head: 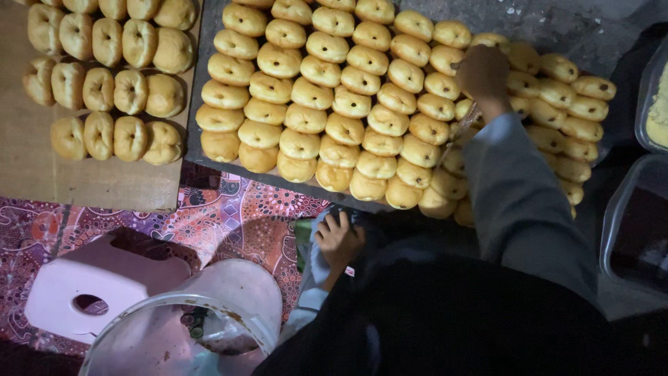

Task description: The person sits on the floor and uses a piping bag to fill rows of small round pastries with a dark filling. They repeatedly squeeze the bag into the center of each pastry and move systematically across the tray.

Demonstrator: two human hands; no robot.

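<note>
- While the right hand (pixel 483 72) is reaching out over the dark tray (pixel 198 104), its fingers are curling down onto the doughnuts (pixel 327 97) near the far right part of the batch; whether they are pinching one ring or only touching the tops cannot be told, since the back of the hand is hiding the fingertips.
- The doughnuts are showing as golden-brown rings with small dimpled centres, packed touching one another in slanted rows that are covering nearly the whole tray.
- A thin stick (pixel 460 129) is lying along the grey sleeve (pixel 518 195) just below the wrist, over the doughnuts.
- The grey sleeve is crossing the right part of the tray and covering several rings beneath it.
- The left hand (pixel 339 240) is resting near the body at the tray's near edge, fingers bent loosely on pale cloth (pixel 316 268), clamping nothing that can be made out.
- A second batch of doughnuts (pixel 111 76) is sitting upright on edge in rows on a brown board (pixel 104 184) to the left, well apart from both hands.
- A patterned purple cloth (pixel 229 216) is spreading under the board's near edge.
- A pink plastic stool (pixel 97 285) and a clear bucket (pixel 188 327) are standing on it at lower left.
- Clear plastic tubs (pixel 637 223) are sitting at the right edge.
</note>
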